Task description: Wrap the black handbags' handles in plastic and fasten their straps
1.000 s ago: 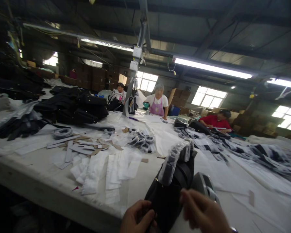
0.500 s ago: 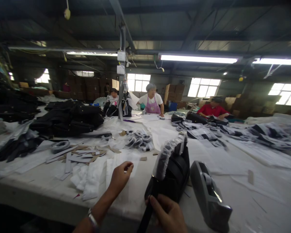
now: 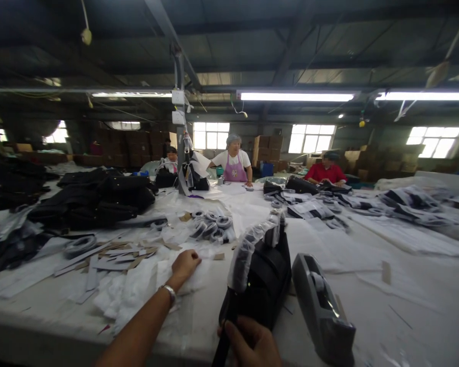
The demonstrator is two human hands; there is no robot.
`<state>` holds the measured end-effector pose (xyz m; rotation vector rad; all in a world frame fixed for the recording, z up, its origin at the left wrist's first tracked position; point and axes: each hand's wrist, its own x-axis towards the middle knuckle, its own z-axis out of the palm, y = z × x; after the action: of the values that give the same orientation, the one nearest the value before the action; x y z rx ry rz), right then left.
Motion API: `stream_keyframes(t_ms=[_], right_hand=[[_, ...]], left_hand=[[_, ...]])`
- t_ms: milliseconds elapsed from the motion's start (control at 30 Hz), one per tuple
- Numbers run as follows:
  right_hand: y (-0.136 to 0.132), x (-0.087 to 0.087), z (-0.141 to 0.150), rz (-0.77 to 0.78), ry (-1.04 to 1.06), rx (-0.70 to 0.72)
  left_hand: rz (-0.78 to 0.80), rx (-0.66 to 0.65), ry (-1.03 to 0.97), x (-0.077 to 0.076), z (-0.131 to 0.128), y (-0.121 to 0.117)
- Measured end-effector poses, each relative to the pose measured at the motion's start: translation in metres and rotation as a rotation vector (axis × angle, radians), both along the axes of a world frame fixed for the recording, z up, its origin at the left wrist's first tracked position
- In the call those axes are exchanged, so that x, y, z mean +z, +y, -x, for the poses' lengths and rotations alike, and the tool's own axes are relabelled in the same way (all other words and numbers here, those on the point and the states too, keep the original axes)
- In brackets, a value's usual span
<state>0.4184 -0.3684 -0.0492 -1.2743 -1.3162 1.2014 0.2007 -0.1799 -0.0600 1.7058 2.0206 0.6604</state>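
A black handbag (image 3: 263,278) stands upright on the white table (image 3: 367,285) in front of me, its handle wrapped in clear plastic (image 3: 248,244). My right hand (image 3: 250,344) grips the bag's near bottom corner, fingers closed on it. My left hand (image 3: 184,265), a metal bracelet on the wrist, reaches forward and left. Its curled fingers press down on white paper sheets (image 3: 156,278) lying on the table; whether they pinch a sheet I cannot tell.
A grey tape dispenser (image 3: 321,311) stands right of the bag. Tape rolls (image 3: 214,227), cardboard strips (image 3: 115,252) and piles of black bags (image 3: 99,196) cover the left side. Wrapped pieces (image 3: 321,209) lie far right. Three people (image 3: 233,163) work at the far end.
My left hand has left the bag, reached out to the left and dropped onto the white sheets. My right hand still holds the bag. The view has tilted down slightly.
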Motion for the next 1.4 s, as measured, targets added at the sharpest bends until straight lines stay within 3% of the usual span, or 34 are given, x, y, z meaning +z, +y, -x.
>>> stream_keyframes(t_ms=[167,300,467,567,700,800,1067,1267,1400], right_hand=[[-0.001,0.005,-0.001,0.009,0.049,0.048],[-0.002,0.009,-0.001,-0.025,0.060,0.058],[-0.007,0.020,0.002,-0.011,0.118,0.058],[-0.010,0.023,0.005,0.049,0.153,0.057],[-0.012,0.025,0.007,0.063,0.182,0.099],[-0.014,0.028,0.007,0.047,0.179,0.088],[-0.016,0.029,0.004,0.006,0.090,0.083],[-0.019,0.033,-0.004,0.000,-0.010,0.090],[-0.022,0.036,-0.001,0.016,0.100,0.080]], left_hand=[[-0.091,-0.027,-0.226,0.008,0.005,0.000],[-0.191,-0.067,-0.452,0.030,0.004,-0.017],[-0.260,-0.163,-0.634,0.062,0.000,-0.075],[-0.224,-0.229,-0.668,0.070,-0.008,-0.122],[-0.139,-0.315,-0.698,0.063,-0.021,-0.175],[-0.091,-0.299,-0.718,0.051,-0.029,-0.195],[-0.101,-0.157,-0.920,0.036,-0.042,-0.196],[-0.024,-0.063,-0.958,0.027,-0.022,-0.203],[-0.007,-0.028,-1.002,0.020,-0.007,-0.215]])
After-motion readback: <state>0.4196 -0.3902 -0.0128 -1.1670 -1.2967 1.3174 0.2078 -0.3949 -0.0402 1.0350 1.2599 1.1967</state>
